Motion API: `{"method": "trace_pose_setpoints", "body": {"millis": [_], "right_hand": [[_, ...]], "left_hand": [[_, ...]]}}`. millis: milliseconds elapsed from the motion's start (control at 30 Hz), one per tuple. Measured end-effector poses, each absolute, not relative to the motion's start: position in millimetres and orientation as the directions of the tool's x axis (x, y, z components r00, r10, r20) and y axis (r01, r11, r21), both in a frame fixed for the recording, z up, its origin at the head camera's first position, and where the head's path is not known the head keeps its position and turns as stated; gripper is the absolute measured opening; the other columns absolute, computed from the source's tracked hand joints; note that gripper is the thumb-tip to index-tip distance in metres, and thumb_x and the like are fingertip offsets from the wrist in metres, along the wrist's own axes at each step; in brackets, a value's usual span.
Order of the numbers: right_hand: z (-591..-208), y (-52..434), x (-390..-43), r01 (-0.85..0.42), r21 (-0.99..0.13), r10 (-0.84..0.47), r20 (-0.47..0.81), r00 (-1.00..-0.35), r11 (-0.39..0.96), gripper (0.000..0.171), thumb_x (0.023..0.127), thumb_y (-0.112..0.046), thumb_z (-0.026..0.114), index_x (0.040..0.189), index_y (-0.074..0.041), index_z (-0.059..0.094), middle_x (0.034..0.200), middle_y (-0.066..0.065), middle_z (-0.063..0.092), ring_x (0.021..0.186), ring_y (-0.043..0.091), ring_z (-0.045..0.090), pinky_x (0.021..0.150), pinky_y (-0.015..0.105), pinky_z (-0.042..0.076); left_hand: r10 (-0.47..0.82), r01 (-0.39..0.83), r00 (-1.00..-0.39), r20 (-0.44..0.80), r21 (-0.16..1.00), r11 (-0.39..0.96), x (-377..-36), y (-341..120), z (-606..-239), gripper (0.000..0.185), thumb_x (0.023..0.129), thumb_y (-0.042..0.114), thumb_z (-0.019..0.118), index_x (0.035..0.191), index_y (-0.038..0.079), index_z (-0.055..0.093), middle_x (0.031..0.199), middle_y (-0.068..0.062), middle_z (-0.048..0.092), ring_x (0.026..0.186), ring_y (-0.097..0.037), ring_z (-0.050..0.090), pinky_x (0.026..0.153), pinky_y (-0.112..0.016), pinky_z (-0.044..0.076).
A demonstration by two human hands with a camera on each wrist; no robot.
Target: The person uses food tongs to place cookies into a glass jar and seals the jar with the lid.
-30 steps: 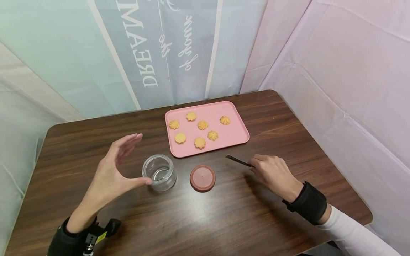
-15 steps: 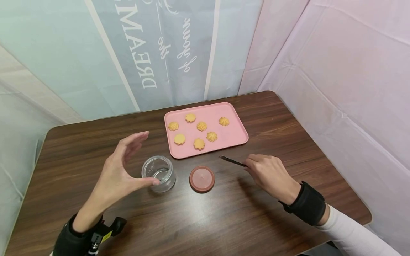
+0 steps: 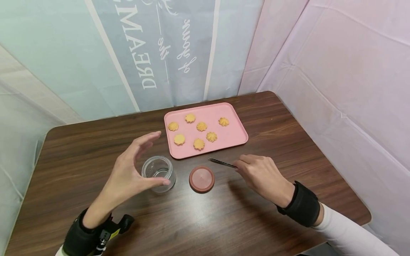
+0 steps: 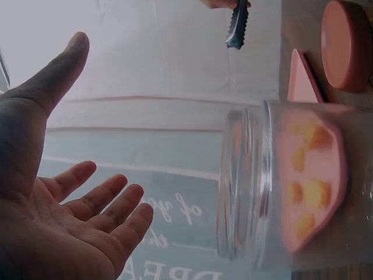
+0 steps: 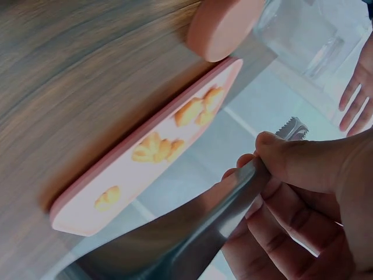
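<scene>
An empty glass jar (image 3: 159, 173) stands upright on the dark wooden table, its brown-red lid (image 3: 201, 179) lying flat to its right. My left hand (image 3: 144, 161) is open and cupped around the jar's left side, fingers spread; in the left wrist view the palm (image 4: 58, 227) is apart from the jar (image 4: 274, 186). My right hand (image 3: 248, 168) pinches slim metal tongs (image 3: 221, 163), whose serrated tips point left, just right of the lid and in front of the pink tray (image 3: 232, 134). Several swirl cookies (image 3: 201, 126) lie on the tray. In the right wrist view, thumb and fingers grip the tongs (image 5: 233, 204).
The table (image 3: 198, 220) ends at a rounded edge on the right and near side. Curtain walls with printed lettering stand close behind and to the right. The tray (image 5: 76, 219), lid (image 5: 221, 26) and jar (image 5: 303, 35) also show in the right wrist view.
My left hand has moved right, closer around the jar. My right hand has carried the tongs leftward, toward the lid and the tray's front edge.
</scene>
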State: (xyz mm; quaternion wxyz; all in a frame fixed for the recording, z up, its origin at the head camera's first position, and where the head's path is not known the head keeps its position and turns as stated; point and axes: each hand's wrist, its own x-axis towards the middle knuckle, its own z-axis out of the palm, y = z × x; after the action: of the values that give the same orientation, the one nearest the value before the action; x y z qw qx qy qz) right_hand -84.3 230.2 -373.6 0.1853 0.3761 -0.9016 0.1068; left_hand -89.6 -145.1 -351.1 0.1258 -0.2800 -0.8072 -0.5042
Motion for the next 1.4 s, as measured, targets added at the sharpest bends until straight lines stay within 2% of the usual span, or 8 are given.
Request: {"method": "trace_pose_setpoints", "body": {"millis": [467, 600, 833, 1133, 1300, 1400], "right_hand": [[-359.4, 210.0, -81.6, -0.772, -0.046, -0.684, 0.432, -0.587, 0.634, 0.014, 0.088, -0.002, 0.083, 0.099, -0.006, 0.077, 0.079, -0.001, 0.063, 0.069, 0.011, 0.062, 0.055, 0.030, 0.054], [-357.4, 206.2, -82.0, -0.786, -0.034, -0.699, 0.434, -0.568, 0.617, 0.015, 0.087, -0.001, 0.083, 0.100, -0.006, 0.077, 0.079, -0.001, 0.063, 0.070, 0.012, 0.062, 0.055, 0.030, 0.054], [-354.4, 196.5, -80.6, -0.814, -0.013, -0.716, 0.467, -0.518, 0.581, 0.016, 0.086, -0.002, 0.084, 0.100, -0.004, 0.076, 0.081, -0.001, 0.063, 0.071, 0.012, 0.063, 0.055, 0.030, 0.055], [-348.7, 189.1, -76.3, -0.833, -0.005, -0.735, 0.468, -0.491, 0.553, 0.017, 0.086, -0.001, 0.084, 0.100, -0.005, 0.076, 0.084, 0.000, 0.067, 0.074, 0.012, 0.065, 0.057, 0.029, 0.055], [-347.2, 185.0, -75.9, -0.841, -0.005, -0.739, 0.475, -0.478, 0.541, 0.008, 0.094, -0.003, 0.078, 0.101, -0.006, 0.077, 0.084, -0.001, 0.066, 0.073, 0.012, 0.065, 0.056, 0.028, 0.054], [-346.9, 182.2, -75.2, -0.849, 0.000, -0.739, 0.491, -0.460, 0.528, 0.008, 0.093, -0.002, 0.077, 0.100, -0.006, 0.076, 0.084, -0.001, 0.065, 0.073, 0.012, 0.065, 0.055, 0.027, 0.054]], "left_hand": [[0.376, 0.591, -0.799, 0.469, 0.726, 0.352, -93.5, -123.8, -349.7, 0.117, 0.052, 0.017, 0.108, 0.155, 0.016, 0.051, 0.155, 0.002, 0.056, 0.139, -0.014, 0.054, 0.116, -0.026, 0.042], [0.396, 0.602, -0.787, 0.473, 0.732, 0.321, -94.9, -118.6, -350.9, 0.113, 0.055, 0.016, 0.107, 0.153, 0.014, 0.052, 0.154, 0.001, 0.057, 0.140, -0.019, 0.055, 0.115, -0.026, 0.043], [0.435, 0.653, -0.741, 0.511, 0.701, 0.288, -94.8, -106.7, -352.1, 0.092, 0.063, 0.016, 0.104, 0.144, 0.011, 0.060, 0.149, -0.005, 0.061, 0.140, -0.021, 0.056, 0.117, -0.026, 0.039], [0.467, 0.644, -0.739, 0.486, 0.713, 0.277, -90.0, -98.0, -351.3, 0.087, 0.068, 0.015, 0.102, 0.144, 0.015, 0.060, 0.153, -0.001, 0.058, 0.142, -0.022, 0.054, 0.117, -0.029, 0.040], [0.489, 0.627, -0.740, 0.461, 0.737, 0.254, -87.1, -91.9, -353.4, 0.085, 0.071, 0.015, 0.101, 0.146, 0.016, 0.060, 0.154, 0.000, 0.056, 0.143, -0.021, 0.053, 0.118, -0.029, 0.040], [0.507, 0.627, -0.731, 0.457, 0.742, 0.235, -85.7, -86.5, -354.7, 0.084, 0.072, 0.016, 0.100, 0.146, 0.014, 0.059, 0.154, -0.001, 0.056, 0.143, -0.022, 0.052, 0.118, -0.032, 0.040]]}}
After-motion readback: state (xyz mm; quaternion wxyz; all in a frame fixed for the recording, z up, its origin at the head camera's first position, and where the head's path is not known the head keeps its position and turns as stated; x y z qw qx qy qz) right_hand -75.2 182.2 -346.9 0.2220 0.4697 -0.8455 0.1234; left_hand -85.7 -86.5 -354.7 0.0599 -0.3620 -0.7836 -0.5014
